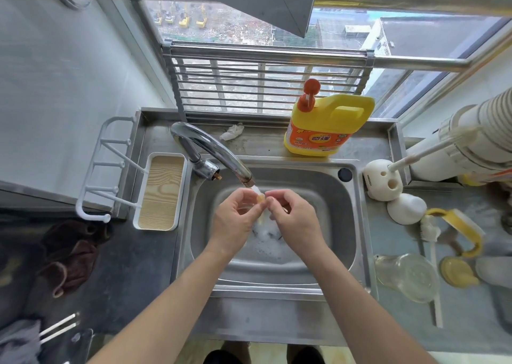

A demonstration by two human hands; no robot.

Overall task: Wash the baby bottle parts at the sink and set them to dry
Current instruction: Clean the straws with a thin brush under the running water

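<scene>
Both hands meet under the faucet (210, 153) above the steel sink (343, 225). My left hand (235, 219) cups a small clear part, and a small yellowish part (260, 198) sits between its fingers and those of my right hand (293, 216), which pinches it. Water runs from the spout onto the parts, and foam (266, 239) lies on the sink floor. On the counter to the right lie the clear baby bottle (407, 276), a yellow nipple piece (457, 273), a yellow handle ring (471, 233) and a white bottle brush (429, 230).
A yellow dish-soap jug (327, 128) stands behind the sink. A white drying rack with a wooden tray (159, 191) sits to the left. White brush holders (385, 182) stand at the right. A brown cloth (72, 255) lies on the left counter.
</scene>
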